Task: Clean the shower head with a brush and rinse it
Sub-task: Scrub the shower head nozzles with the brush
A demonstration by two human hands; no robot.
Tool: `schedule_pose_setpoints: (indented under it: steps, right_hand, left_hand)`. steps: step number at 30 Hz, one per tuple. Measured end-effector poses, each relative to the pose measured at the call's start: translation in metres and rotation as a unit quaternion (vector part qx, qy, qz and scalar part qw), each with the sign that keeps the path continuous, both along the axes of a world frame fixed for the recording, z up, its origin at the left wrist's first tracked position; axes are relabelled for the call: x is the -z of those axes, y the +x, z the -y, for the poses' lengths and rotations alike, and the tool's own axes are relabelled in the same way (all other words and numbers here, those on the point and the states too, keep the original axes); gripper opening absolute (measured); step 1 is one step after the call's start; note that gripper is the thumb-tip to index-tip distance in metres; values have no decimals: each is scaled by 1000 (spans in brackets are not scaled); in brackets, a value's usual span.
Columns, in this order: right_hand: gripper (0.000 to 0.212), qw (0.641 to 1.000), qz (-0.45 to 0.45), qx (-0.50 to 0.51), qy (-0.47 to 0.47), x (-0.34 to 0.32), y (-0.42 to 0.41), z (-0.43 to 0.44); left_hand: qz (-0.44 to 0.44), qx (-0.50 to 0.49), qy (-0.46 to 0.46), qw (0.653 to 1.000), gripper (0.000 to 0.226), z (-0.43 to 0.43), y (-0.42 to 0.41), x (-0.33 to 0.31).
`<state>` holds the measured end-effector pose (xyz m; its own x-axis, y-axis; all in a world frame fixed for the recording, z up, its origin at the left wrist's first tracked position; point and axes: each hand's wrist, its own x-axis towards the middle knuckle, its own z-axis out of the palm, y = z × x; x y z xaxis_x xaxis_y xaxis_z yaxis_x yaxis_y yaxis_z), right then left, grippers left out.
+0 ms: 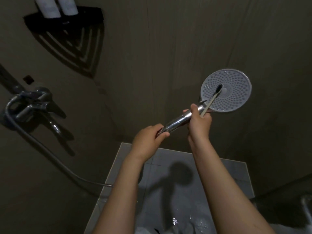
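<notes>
A black corner shelf hangs high on the dull beige wall at upper left, carrying two white bottles that stand side by side, and it throws a slatted shadow down the wall below it. Lower on the left, a chrome mixer tap juts from the wall, with a small dark square just above it. Pale grey floor tiles fill the bottom centre, wet and glistening near the lower edge, and a blurred chrome fitting shows at the far right.
</notes>
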<state>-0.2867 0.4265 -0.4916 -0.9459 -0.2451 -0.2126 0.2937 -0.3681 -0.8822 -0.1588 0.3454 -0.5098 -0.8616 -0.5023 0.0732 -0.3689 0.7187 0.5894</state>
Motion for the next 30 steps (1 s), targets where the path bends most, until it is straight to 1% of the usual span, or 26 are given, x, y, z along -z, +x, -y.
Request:
schedule_pose_setpoints:
  steps: [1, 2, 3, 4, 5, 6, 7, 9, 10, 13, 16, 18, 20, 21, 22, 23, 24, 25, 26, 27, 28, 29, 30]
  right_hand:
    - [8, 1000, 4, 13, -6, -1, 0, 0]
    - [7, 1000, 6, 18, -10, 0, -2, 0]
    - [6, 1000, 8, 15, -11, 0, -3, -1]
    - [7, 1000, 6, 6, -10, 0, -4, -2]
    - [6, 1000, 2, -6, -10, 1, -5, -3]
    - [5, 1000, -5, -18, -13, 1, -5, -4]
    - [7, 999, -12, -30, -17, 1, -4, -5]
    - [10, 998, -24, -58, -18, 1, -1, -6]
    - [9, 997, -30, -71, -17, 1, 1, -6]
    - [9, 993, -47, -104, -15, 1, 2, -7]
    - [13, 990, -74, -122, -7, 0, 2, -6]
    - [11, 989, -79, -125, -3, 1, 1, -5]
    - [9, 991, -74, -116, 11, 4, -1, -3]
    - [9, 992, -66, -104, 16, 5, -1, -2]
    - [8, 994, -58, -87, 21, 6, -2, -1]
    - [8, 996, -48, -69, 24, 6, -2, 0]
    - [8, 998, -37, -49, 29, 6, -2, 0]
    - [8, 999, -26, -29, 32, 6, -2, 1]
    - [8, 999, -17, -11, 30, 6, -3, 0]
    - [5, 1000, -8, 4, 25, 5, -3, -1]
    - [5, 1000, 0, 12, 21, 5, -4, -2]
    - [6, 1000, 6, 11, 20, 5, -5, -4]
    - [5, 1000, 7, 1, 22, 5, -6, -6]
  left_hand:
    - [-3, -19, -66, 998, 20, -4, -1, 0]
    - [-21, -35, -99, 994, 21, -6, -1, 0]
    - [-39, -39, -92, 994, 21, -6, -1, 0]
    - [-59, -30, -31, 997, 19, -2, 0, -1]
    - [-79, -13, 72, 994, 16, 1, 0, -3]
    - [-82, 15, 189, 978, 12, 4, 0, -7]
    - [-72, 43, 275, 958, 15, 7, 2, -9]
    - [-31, 90, 338, 936, 33, 13, 7, -12]
    - [-18, 106, 366, 924, 38, 14, 9, -10]
    - [-13, 115, 477, 871, 35, 11, 15, -4]
    - [-24, 118, 504, 855, 30, 6, 15, 1]
    - [-21, 123, 492, 861, 28, 3, 14, 2]
    - [-4, 98, 474, 875, 30, -2, 12, 0]
    - [4, 81, 446, 891, 30, -4, 10, -1]
    - [14, 66, 394, 917, 30, -7, 8, -4]
    - [32, 49, 315, 947, 29, -9, 6, -7]
    - [58, 36, 213, 975, 27, -12, 4, -10]
    - [89, 22, 96, 991, 28, -14, 3, -11]
    - [115, 9, -11, 993, 31, -17, 1, -10]
    - [120, 1, -80, 990, 33, -19, -1, -8]
    - [107, -5, -104, 989, 33, -20, -2, -5]
    - [99, -2, -92, 991, 30, -20, -2, -5]
    - [78, 4, -30, 996, 27, -17, -2, -5]
